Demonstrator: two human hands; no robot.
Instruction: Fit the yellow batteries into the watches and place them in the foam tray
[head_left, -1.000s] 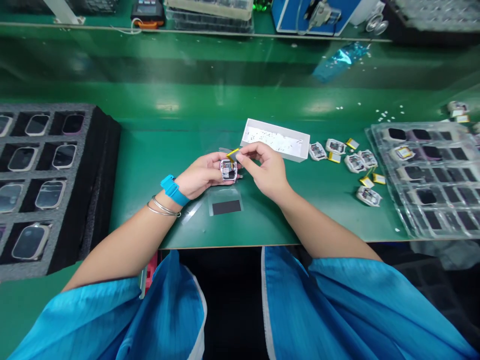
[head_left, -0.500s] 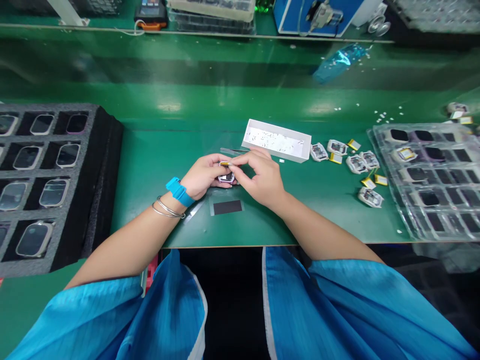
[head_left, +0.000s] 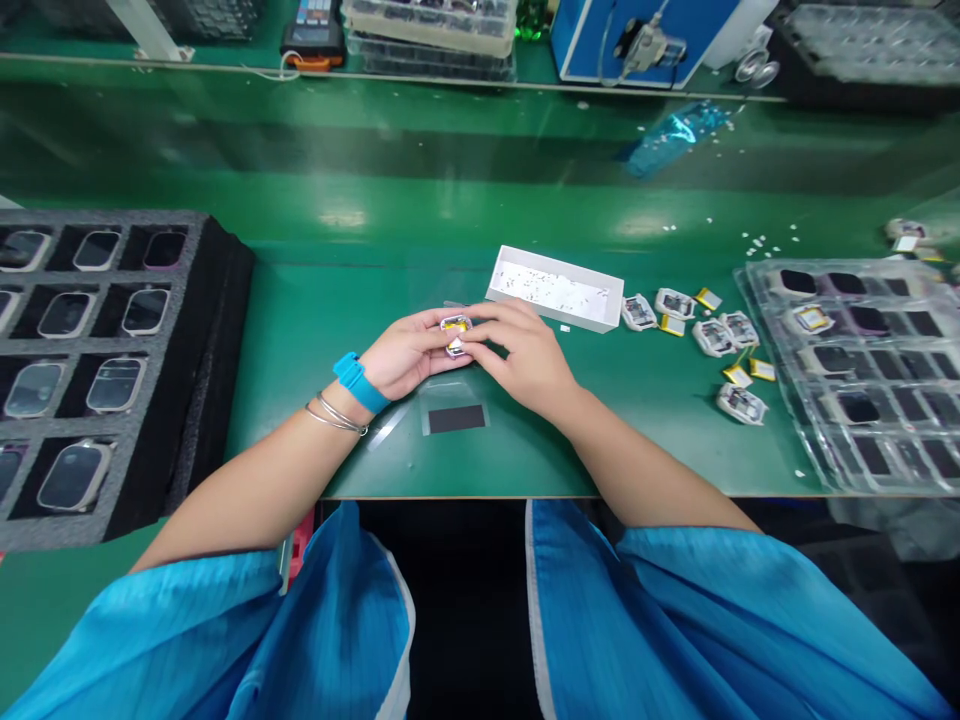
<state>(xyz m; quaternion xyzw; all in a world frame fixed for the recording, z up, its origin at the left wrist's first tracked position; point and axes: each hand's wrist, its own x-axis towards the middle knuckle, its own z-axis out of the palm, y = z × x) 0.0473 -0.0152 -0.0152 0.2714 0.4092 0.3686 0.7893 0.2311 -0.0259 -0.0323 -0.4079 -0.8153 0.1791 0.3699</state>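
My left hand [head_left: 409, 352] is closed around a small watch case [head_left: 448, 323], its open inside facing up. A yellow battery with a white label [head_left: 456, 342] sits at the case's opening. From the right, the fingertips of my right hand [head_left: 517, 350] press together on the battery and the case's edge; they partly hide both. Behind the fingers, the end of a thin metal tool [head_left: 452, 304], like tweezers, shows; whether it is held or lies on the table I cannot tell. A clear film with a dark rectangle [head_left: 457, 418] lies just below my hands.
A white box [head_left: 615, 300] with tiny bits stands behind my right hand. Several opened watch cases [head_left: 741, 404] with batteries lie right, beside clear trays [head_left: 795, 430]. At left stands a foam tray [head_left: 142, 420] of watches. A shelf edge [head_left: 450, 82] runs across the back.
The battery has come down over the inside of the watch case, its white label now showing. My right fingers have followed it, and the metal tool is more covered.
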